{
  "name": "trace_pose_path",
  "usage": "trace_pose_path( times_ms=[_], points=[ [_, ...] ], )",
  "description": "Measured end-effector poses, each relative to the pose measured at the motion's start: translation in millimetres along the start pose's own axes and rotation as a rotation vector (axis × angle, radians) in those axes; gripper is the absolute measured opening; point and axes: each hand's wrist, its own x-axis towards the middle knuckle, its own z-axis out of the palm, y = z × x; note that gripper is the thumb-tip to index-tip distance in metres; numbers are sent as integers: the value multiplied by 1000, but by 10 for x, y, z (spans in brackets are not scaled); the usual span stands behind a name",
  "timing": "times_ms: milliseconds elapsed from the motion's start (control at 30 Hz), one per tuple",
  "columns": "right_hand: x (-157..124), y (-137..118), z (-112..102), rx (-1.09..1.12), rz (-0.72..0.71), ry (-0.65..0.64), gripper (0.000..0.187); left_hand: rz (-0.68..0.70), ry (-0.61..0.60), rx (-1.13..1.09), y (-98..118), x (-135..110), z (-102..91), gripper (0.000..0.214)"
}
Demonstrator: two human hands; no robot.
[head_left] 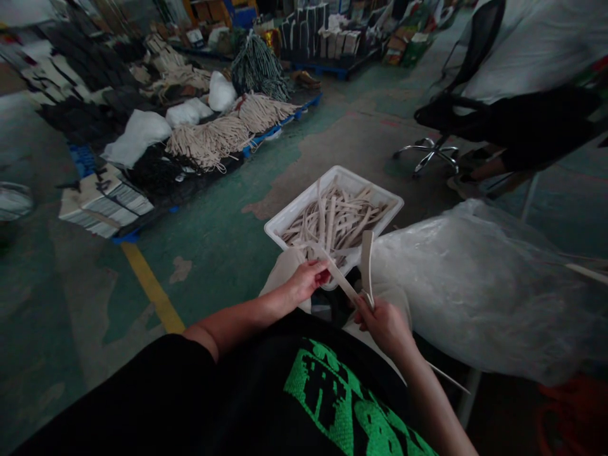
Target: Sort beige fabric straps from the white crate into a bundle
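Note:
A white plastic tray sits in front of me, holding several flat beige strips. My left hand is at the tray's near edge, its fingers pinched on one end of a beige strip. My right hand is closed on the other end of that strip and on a second strip that stands up from it. Both hands are held just above my lap, close to the tray.
A large clear plastic bag lies to my right. Bundles of beige cords and white sacks lie on blue pallets at the back left. A seated person on an office chair is at the upper right. A yellow floor line runs left.

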Motion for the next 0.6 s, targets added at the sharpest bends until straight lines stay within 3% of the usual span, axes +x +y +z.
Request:
trace_pose_path(
  times_ms=[133,300,433,600],
  points=[
    [-7,-89,17,66,-33,52,48,-38,-122,51,-119,-49,67,50],
    [-54,-71,-6,-6,46,-11,47,-21,-18,56,-81,-48,80,56],
    [-16,-129,-11,-47,9,90,51,-64,-147,112,-154,-69,121,54],
    [-112,-156,-63,-49,24,25,47,47,-36,71,-55,-62,102,54]
  ],
)
